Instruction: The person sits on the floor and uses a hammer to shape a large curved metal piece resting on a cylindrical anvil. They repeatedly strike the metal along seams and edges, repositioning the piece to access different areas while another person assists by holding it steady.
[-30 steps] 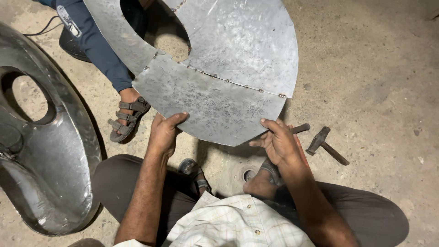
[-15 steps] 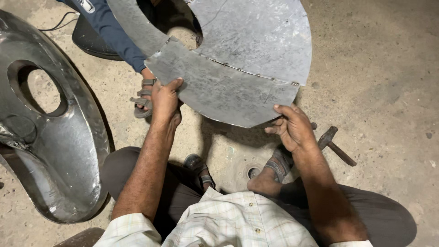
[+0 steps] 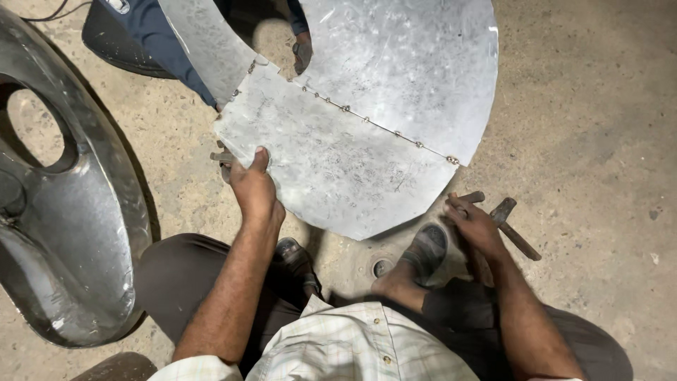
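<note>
The left hand (image 3: 254, 189) is clamped on the near left edge of a large galvanised sheet-metal disc (image 3: 367, 106), the thumb laid on the upper face and the fingers curled out of sight beneath. The disc is held raised and tilted over the floor — a shadow is cast below its near edge. It is built from separate curved panels, joined along a straight seam by a row of rivets (image 3: 381, 127) that runs from upper left to lower right; a round opening is cut near its centre.

The right hand (image 3: 474, 224) is lowered to the concrete floor (image 3: 592, 141) just below the disc's near right edge, apart from the sheet, with the fingers curled around a dark metal tool handle (image 3: 471, 198). How tightly it is gripped cannot be told. A hammer (image 3: 511, 222) is lying just beside that hand, its head up and its handle pointing down to the right.

Between the forearms, a sandalled foot (image 3: 427, 248) of the person is set on the floor, and a small round metal fitting (image 3: 381, 267) is seen next to it. A pale checked shirt (image 3: 367, 353) and dark trousers (image 3: 183, 282) fill the near edge of the view.

At the far side, under the disc's upper left panel, another person's blue trouser leg (image 3: 166, 42) is seen. To the left — well apart from the hands — a second shaped metal piece (image 3: 77, 233) with an oval hole is resting on the floor.
</note>
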